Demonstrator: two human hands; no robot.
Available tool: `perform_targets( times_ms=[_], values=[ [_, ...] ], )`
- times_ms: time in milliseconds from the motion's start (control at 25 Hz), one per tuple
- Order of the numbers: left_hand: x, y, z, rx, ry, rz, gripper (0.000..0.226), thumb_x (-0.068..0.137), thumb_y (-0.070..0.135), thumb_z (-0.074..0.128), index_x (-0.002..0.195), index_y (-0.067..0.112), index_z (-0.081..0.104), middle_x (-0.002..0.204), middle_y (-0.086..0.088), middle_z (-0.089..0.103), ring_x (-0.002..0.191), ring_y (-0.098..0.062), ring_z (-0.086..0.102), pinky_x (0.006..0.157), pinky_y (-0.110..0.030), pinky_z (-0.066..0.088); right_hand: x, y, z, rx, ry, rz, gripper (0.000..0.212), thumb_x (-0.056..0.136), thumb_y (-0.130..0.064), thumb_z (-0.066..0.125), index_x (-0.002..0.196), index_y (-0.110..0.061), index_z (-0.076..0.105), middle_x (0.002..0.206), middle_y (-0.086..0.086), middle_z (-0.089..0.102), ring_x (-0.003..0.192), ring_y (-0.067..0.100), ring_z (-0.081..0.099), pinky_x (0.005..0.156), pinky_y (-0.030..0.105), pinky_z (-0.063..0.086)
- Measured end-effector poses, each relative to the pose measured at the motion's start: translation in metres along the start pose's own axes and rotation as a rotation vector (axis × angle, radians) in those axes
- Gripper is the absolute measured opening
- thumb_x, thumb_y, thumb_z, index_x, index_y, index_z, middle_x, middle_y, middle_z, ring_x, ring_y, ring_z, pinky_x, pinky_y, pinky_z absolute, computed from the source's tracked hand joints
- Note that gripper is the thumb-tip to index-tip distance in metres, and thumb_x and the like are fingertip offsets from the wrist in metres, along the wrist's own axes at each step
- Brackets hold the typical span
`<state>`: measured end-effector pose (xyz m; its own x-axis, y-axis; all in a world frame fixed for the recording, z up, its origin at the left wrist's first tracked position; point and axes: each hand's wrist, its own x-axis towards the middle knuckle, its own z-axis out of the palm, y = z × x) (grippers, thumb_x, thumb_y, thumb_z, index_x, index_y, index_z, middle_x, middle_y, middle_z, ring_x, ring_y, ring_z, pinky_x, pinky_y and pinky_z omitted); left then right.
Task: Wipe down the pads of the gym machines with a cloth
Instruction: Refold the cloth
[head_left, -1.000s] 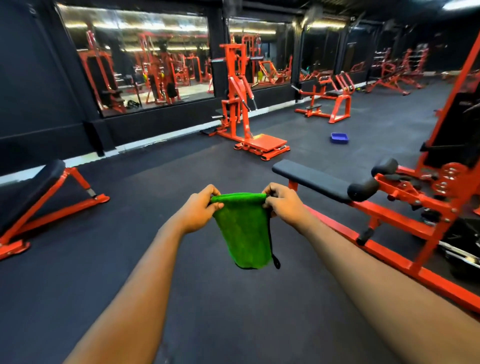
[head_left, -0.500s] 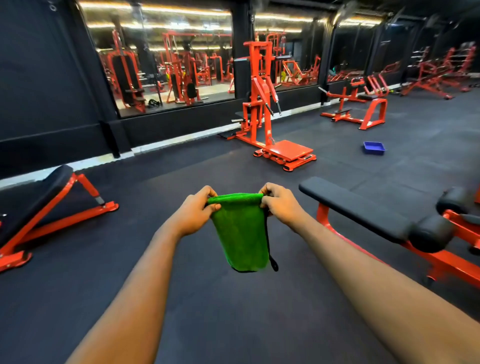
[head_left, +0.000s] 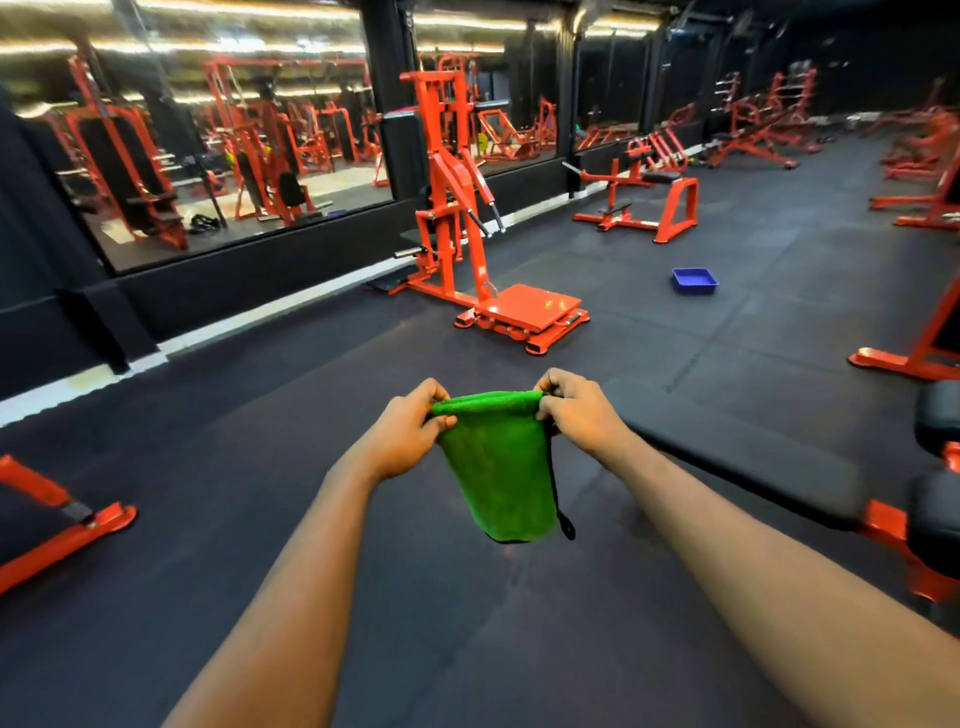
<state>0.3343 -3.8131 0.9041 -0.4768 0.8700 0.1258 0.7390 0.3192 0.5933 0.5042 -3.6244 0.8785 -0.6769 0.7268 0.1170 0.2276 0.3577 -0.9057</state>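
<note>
The cloth I'm holding is looking like fuzzy terry, the floor is showing matt black rubber, and the machine frame is shining like glossy painted metal.

From here the cloth has both top corners buried under the pinching fingers of the left hand and right hand. The right forearm covers the near edge of the blurred bench pad; its roller pads and the left bench are cut off at the side edges
</note>
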Motion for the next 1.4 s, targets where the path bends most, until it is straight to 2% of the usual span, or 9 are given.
perform_targets(
  times_ms=[120,240,440,640,800,1080,1160,1280,1400],
  values=[
    [0.075,-0.021,0.010,0.002,-0.006,0.011,0.009,0.099,0.020,0.060,0.104,0.018,0.054,0.082,-0.012,0.067,0.075,-0.022,0.059,0.066,-0.034,0.043,0.073,0.020,0.003,0.006,-0.003,0.016,0.021,0.067,-0.001,0.057,0.069,-0.021,0.061,0.065,0.005,0.061,0.065,0.021,0.056,0.066,0.052,0.057],
    [0.169,-0.037,0.007,0.003,-0.002,0.013,0.008,0.099,0.019,0.061,0.104,0.018,0.054,0.082,-0.010,0.067,0.076,-0.020,0.059,0.065,-0.032,0.041,0.171,0.032,-0.002,0.010,-0.005,0.025,0.020,0.065,-0.003,0.057,0.066,-0.022,0.061,0.063,0.003,0.061,0.064,0.020,0.055,0.063,0.048,0.055],
    [0.306,-0.062,-0.011,0.001,0.061,-0.010,0.008,0.099,0.018,0.061,0.103,0.017,0.055,0.078,-0.007,0.067,0.069,-0.016,0.058,0.057,-0.019,0.040,0.326,0.025,-0.004,0.021,-0.019,-0.002,0.025,0.069,0.007,0.057,0.066,-0.019,0.058,0.060,-0.001,0.055,0.062,0.019,0.050,0.061,0.036,0.045],
    [0.435,-0.123,-0.016,0.002,0.033,-0.022,0.007,0.099,0.019,0.061,0.102,0.020,0.055,0.081,-0.009,0.067,0.073,-0.019,0.059,0.062,-0.027,0.044,0.455,0.052,0.022,0.019,-0.047,-0.004,0.022,0.067,0.002,0.057,0.067,-0.020,0.059,0.060,-0.001,0.057,0.057,0.014,0.047,0.056,0.029,0.040],
    [0.545,-0.175,-0.020,-0.006,-0.008,0.034,0.007,0.099,0.018,0.061,0.102,0.019,0.055,0.081,-0.009,0.067,0.072,-0.019,0.058,0.062,-0.027,0.044,0.559,0.069,0.046,-0.012,0.009,0.002,0.028,0.071,0.010,0.056,0.070,-0.018,0.058,0.063,0.003,0.059,0.053,0.010,0.043,0.051,0.026,0.033],
    [0.768,-0.203,-0.038,-0.068,-0.103,0.241,0.011,0.097,0.004,0.061,0.098,0.012,0.054,0.071,0.002,0.054,0.061,-0.004,0.047,0.056,-0.011,0.037,0.732,0.077,0.029,-0.064,0.207,0.057,0.021,0.073,0.005,0.056,0.070,-0.015,0.056,0.067,0.008,0.062,0.063,0.018,0.051,0.059,0.029,0.042],
    [0.811,-0.202,-0.027,-0.062,-0.140,0.292,0.011,0.096,0.005,0.062,0.100,0.012,0.054,0.071,0.003,0.054,0.063,-0.005,0.046,0.059,-0.017,0.038,0.762,0.092,0.018,-0.050,0.249,0.089,0.011,0.069,0.000,0.056,0.073,-0.010,0.058,0.067,0.009,0.061,0.064,0.020,0.051,0.060,0.032,0.041],
    [0.890,-0.209,0.002,-0.083,-0.206,0.338,0.017,0.095,0.007,0.063,0.095,0.019,0.052,0.073,0.002,0.056,0.067,-0.010,0.048,0.070,-0.035,0.044,0.816,0.122,-0.005,-0.029,0.312,0.141,0.013,0.071,0.008,0.056,0.081,0.001,0.060,0.065,0.010,0.059,0.062,0.020,0.050,0.058,0.032,0.042],
    [0.962,-0.203,0.032,-0.083,-0.211,0.379,0.018,0.096,0.007,0.063,0.095,0.019,0.050,0.073,0.002,0.056,0.067,-0.011,0.049,0.070,-0.037,0.045,0.876,0.151,-0.031,-0.016,0.340,0.141,0.013,0.070,0.009,0.057,0.081,0.002,0.059,0.063,0.007,0.056,0.062,0.019,0.048,0.058,0.033,0.042]
  ],
)
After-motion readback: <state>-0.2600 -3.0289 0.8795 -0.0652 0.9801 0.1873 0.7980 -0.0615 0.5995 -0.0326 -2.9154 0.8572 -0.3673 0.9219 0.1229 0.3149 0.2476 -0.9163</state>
